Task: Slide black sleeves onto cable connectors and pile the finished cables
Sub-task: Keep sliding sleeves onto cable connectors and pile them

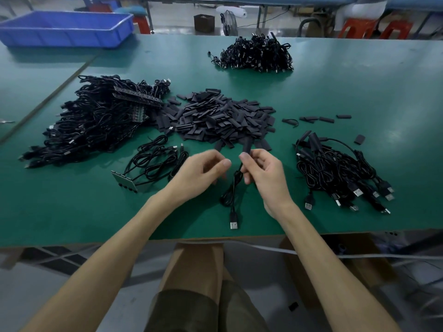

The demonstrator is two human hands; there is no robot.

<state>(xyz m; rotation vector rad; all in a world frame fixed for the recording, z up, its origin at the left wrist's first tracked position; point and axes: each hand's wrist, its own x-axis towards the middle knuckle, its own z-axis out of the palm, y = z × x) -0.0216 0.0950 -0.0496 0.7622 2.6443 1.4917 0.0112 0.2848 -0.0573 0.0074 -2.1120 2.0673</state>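
A blue bin (67, 29) sits at the far left corner of the bench (359, 97); only its inner walls show. At the middle of the bench lies a heap of sleeves (223, 118), with a few loose sleeves (316, 119) to its right. A big tangle of cables (96, 121) spreads along the left side. A smaller cable pile (256, 53) lies toward the far edge, and a pile of sleeved cables (335, 168) rests toward the right, nearer the near edge. A short bundle (153, 159) joined to a small board (124, 180) lies just left of the hands. The right hand (261, 171) pinches a sleeve (247, 144) on a cable (233, 188), whose plug (233, 222) lies close to the near edge. The left hand (203, 168) hovers beside it with fingers curled; blur hides whether they hold anything.
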